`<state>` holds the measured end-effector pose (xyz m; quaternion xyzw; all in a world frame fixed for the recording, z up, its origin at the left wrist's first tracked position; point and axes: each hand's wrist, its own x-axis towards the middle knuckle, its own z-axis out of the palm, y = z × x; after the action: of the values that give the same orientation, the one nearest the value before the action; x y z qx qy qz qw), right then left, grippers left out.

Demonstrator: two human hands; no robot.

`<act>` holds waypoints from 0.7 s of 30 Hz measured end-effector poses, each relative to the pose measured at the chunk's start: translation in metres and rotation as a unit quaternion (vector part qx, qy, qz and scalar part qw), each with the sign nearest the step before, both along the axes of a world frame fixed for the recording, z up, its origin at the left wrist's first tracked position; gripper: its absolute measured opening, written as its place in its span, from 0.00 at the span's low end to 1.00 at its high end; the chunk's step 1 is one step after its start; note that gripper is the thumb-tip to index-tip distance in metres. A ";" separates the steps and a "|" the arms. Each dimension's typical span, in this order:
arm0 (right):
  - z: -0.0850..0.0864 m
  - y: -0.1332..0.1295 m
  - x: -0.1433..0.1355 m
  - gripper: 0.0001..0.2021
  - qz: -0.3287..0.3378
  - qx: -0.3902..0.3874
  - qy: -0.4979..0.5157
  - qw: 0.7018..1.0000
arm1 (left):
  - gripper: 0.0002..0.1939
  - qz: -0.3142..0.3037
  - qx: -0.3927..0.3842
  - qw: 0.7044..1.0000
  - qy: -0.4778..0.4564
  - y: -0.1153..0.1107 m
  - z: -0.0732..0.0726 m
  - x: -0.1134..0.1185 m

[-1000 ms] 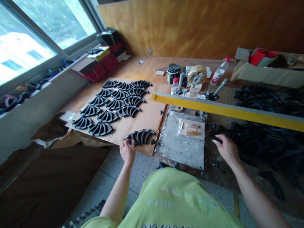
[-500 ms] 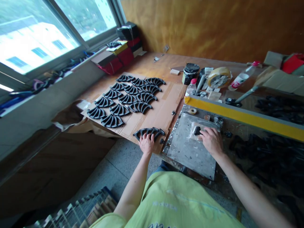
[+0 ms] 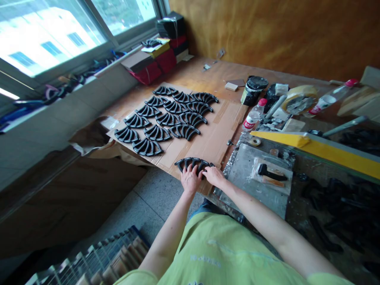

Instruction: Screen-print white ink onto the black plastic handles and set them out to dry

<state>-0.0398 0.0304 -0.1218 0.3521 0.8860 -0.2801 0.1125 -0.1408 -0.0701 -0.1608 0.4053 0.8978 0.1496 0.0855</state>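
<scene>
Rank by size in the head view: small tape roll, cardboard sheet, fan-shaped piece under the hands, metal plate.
1. Cardboard sheet
2. Metal plate
3. Fan-shaped piece, partly covered
4. Small tape roll

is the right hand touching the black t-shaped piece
Apart: the head view shows part of the metal plate between the right hand and the black T-shaped piece.

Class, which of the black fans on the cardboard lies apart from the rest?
The fan at the near right corner of the cardboard, with the left grip and right grip at it; the other fans lie clustered farther left, untouched by either.
</scene>
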 end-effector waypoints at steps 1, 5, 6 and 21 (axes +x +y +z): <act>0.000 -0.001 -0.001 0.18 -0.005 -0.001 -0.003 1.000 | 0.26 -0.006 0.001 1.000 0.000 -0.001 -0.001 -0.001; 0.001 -0.006 -0.001 0.17 -0.015 -0.010 -0.001 1.000 | 0.24 -0.005 0.002 1.000 -0.007 -0.003 -0.006 -0.001; 0.001 -0.006 -0.003 0.17 -0.017 -0.013 0.002 1.000 | 0.23 -0.007 0.002 1.000 -0.009 -0.002 -0.007 -0.001; -0.014 0.008 -0.141 0.32 -0.004 -0.096 0.101 0.990 | 0.17 -0.041 -0.011 0.999 0.031 0.039 -0.001 -0.169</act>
<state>-0.1811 0.0382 -0.1358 0.3130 0.8603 -0.3988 0.0545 -0.3096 -0.0307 -0.1622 0.4452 0.8842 0.1237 0.0682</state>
